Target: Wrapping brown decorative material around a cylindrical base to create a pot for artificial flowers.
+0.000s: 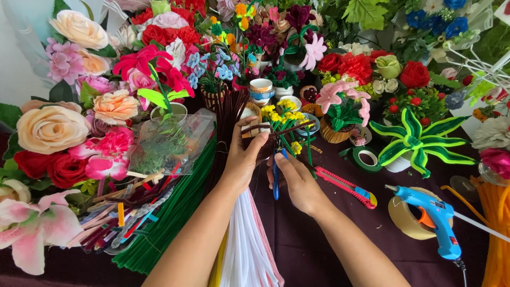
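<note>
Trimming centre-frame | left hand [244, 157] grasping brown pipe-cleaner stems [265, 130] | right hand [297, 180] clenched round blue-handled pliers [276, 180] | next, I judge: a steady squeeze.

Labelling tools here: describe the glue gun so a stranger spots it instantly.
Start at the dark maroon table and look right of the person's right hand. The blue plastic glue gun stands tilted against a tan roll of tape. Its orange trigger sets it apart from the flat red utility knife lying nearby.

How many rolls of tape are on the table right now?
2. A green tape roll lies beside the red utility knife; a tan tape roll sits under the blue glue gun. The flowers may hide others.
</note>
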